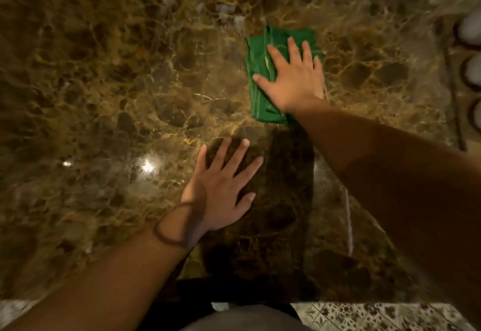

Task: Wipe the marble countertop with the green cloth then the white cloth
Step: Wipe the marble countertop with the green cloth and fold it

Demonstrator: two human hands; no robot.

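Note:
A folded green cloth (257, 62) lies on the brown marble countertop (117, 83), right of centre. My right hand (294, 78) presses flat on the cloth with straight, spread fingers. Nearer to me, my left hand (221, 187) rests flat on the bare marble with its fingers spread, holding nothing. A thin band circles my left wrist. No white cloth is in view.
Three pale round objects (472, 70) sit in a row at the right edge, beside a dark strip. The countertop's front edge (104, 298) runs along the bottom, with patterned floor tiles (364, 315) below it. A bright light glare (147, 165) shines left of my left hand.

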